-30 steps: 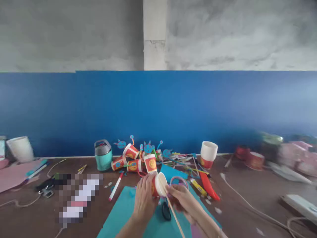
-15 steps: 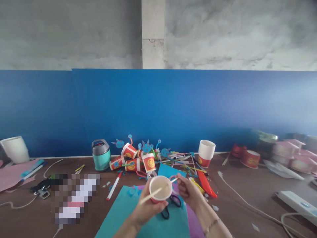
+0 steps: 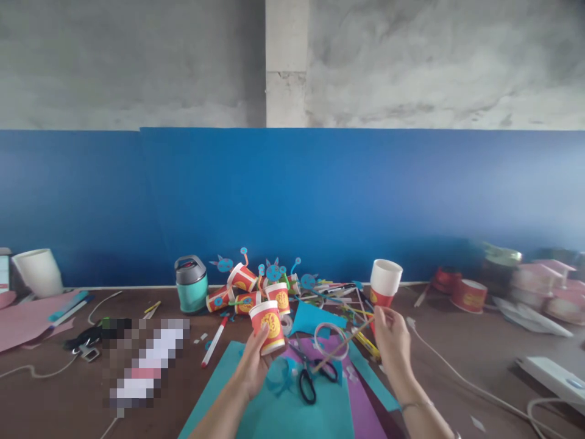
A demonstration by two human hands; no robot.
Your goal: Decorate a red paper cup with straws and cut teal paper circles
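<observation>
Visibly, red-and-white paper cup (image 3: 267, 328) patterned yellow; left hand (image 3: 256, 361) curled round it, right hand (image 3: 391, 336) pinching stick (image 3: 343, 342).

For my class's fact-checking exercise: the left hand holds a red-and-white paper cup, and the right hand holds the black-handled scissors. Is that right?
Not quite: the head view shows the right hand holding a thin tan stick, while the scissors lie on teal and purple paper. The left hand does hold the cup.

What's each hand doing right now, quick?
Left hand: closed around a red-and-white paper cup, held upright with a slight tilt.
Right hand: pinching one end of a thin stick.
</observation>
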